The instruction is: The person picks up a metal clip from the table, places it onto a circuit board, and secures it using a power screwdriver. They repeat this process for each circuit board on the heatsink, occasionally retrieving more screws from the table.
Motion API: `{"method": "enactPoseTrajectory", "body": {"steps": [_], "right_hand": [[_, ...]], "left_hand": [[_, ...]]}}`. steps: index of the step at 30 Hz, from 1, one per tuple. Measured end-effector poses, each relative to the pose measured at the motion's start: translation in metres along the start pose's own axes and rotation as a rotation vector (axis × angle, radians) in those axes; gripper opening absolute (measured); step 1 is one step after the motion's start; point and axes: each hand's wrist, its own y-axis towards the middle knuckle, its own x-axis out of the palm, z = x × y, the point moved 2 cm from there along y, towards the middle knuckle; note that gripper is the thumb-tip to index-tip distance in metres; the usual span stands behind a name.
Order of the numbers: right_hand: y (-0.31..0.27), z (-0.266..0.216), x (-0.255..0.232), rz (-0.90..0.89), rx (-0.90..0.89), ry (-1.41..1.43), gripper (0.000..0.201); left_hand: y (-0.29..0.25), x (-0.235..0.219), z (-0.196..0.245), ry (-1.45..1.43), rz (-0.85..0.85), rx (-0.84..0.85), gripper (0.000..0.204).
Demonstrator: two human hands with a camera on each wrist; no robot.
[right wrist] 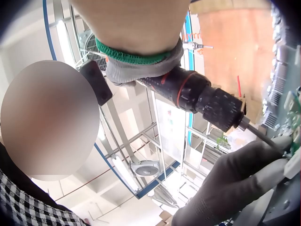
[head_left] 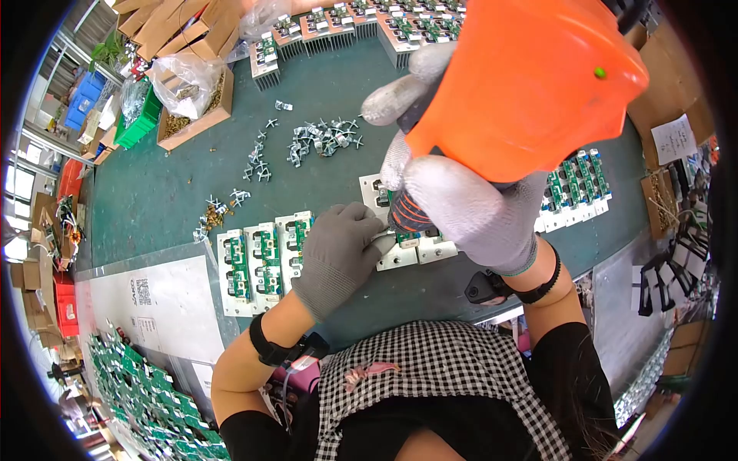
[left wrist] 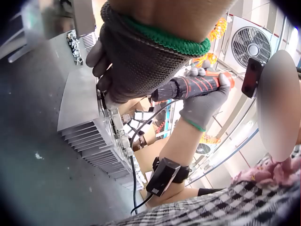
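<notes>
The gloved right hand (head_left: 473, 203) grips an orange and black power driver (head_left: 530, 84) over the boards. In the right wrist view the driver's chuck (right wrist: 220, 108) carries a long bit (right wrist: 263, 135) whose far end reaches the fingertips of the gloved left hand (right wrist: 235, 179). The left hand (head_left: 342, 253) has its thumb and fingers at the edge of a heatsink plate with green circuit boards (head_left: 407, 240); in the left wrist view the finned heatsink (left wrist: 82, 106) lies beside these fingers. What the fingertips pinch is too hidden to tell.
Three board plates (head_left: 265, 261) lie left of the left hand, more (head_left: 573, 188) to the right. Loose metal clips (head_left: 319, 142) are scattered mid-table. Finned heatsinks (head_left: 327, 31) line the back, near a carton (head_left: 204, 111) and a green bin (head_left: 142, 119).
</notes>
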Motion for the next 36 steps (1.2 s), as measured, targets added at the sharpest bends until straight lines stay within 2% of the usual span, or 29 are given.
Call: {"method": "enactPoseTrajectory", "body": {"steps": [3, 4, 8, 14, 16, 17, 18, 19, 20, 21, 23, 26, 28, 29, 30, 31, 32, 33, 35, 36], "right_hand": [[0.000, 0.000, 0.010, 0.062, 0.065, 0.022, 0.056], [0.000, -0.002, 0.014, 0.077, 0.115, 0.130, 0.057], [0.001, 0.000, 0.016, 0.072, 0.033, 0.045, 0.057], [-0.003, 0.006, 0.021, 0.116, -0.024, -0.053, 0.057], [-0.003, 0.003, 0.020, 0.121, 0.061, 0.013, 0.056], [-0.001, -0.005, 0.019, 0.113, 0.172, 0.126, 0.054], [0.004, -0.008, 0.015, 0.090, 0.179, 0.173, 0.052], [0.008, -0.011, 0.011, 0.066, 0.188, 0.219, 0.051], [0.016, -0.010, 0.002, 0.034, 0.097, 0.199, 0.049], [0.020, -0.015, -0.004, 0.042, 0.112, 0.211, 0.047], [0.027, -0.025, -0.017, 0.060, 0.143, 0.235, 0.043], [0.027, -0.026, -0.032, 0.168, 0.172, 0.166, 0.037], [0.028, -0.024, -0.044, 0.255, 0.112, 0.119, 0.022], [0.033, -0.017, -0.045, 0.293, 0.042, 0.101, 0.010], [0.032, -0.016, -0.047, 0.328, 0.092, 0.136, 0.019], [0.031, -0.015, -0.049, 0.365, 0.140, 0.172, 0.029], [0.030, -0.014, -0.051, 0.403, 0.187, 0.211, 0.040], [0.028, -0.013, -0.054, 0.456, 0.060, 0.217, 0.039], [0.018, -0.019, -0.061, 0.503, 0.147, 0.297, 0.039], [0.018, -0.018, -0.062, 0.526, 0.084, 0.210, 0.039]], "left_hand": [[0.000, 0.002, 0.000, -0.032, -0.022, -0.087, 0.017], [0.000, 0.002, -0.001, -0.031, -0.028, -0.087, 0.017], [0.002, -0.001, 0.002, -0.035, -0.020, -0.067, 0.015], [0.004, -0.004, 0.004, -0.112, -0.095, -0.180, 0.016], [0.004, -0.002, 0.003, -0.060, -0.096, -0.155, 0.018], [0.004, -0.002, 0.002, -0.032, -0.095, -0.145, 0.019], [0.006, -0.004, -0.001, -0.040, -0.140, -0.109, 0.019], [0.011, -0.009, -0.006, -0.046, -0.186, -0.073, 0.019], [0.017, -0.014, -0.011, -0.052, -0.233, -0.035, 0.019], [0.029, -0.023, -0.015, -0.087, -0.389, -0.230, 0.019], [0.061, -0.035, -0.033, 0.054, -0.355, -0.232, 0.020], [0.105, -0.027, -0.069, 0.300, -0.201, -0.063, 0.021], [0.122, -0.013, -0.083, 0.322, -0.206, 0.062, 0.022], [0.131, -0.006, -0.087, 0.402, -0.264, 0.045, 0.023], [0.135, 0.003, -0.093, 0.482, -0.322, 0.039, 0.024], [0.138, 0.023, -0.126, 0.433, -0.222, 0.015, 0.026], [0.142, 0.031, -0.139, 0.444, -0.209, 0.019, 0.026], [0.146, 0.036, -0.141, 0.471, -0.213, 0.035, 0.026], [0.151, 0.038, -0.146, 0.553, -0.241, 0.060, 0.027], [0.151, 0.038, -0.147, 0.586, -0.246, 0.064, 0.027]]}}
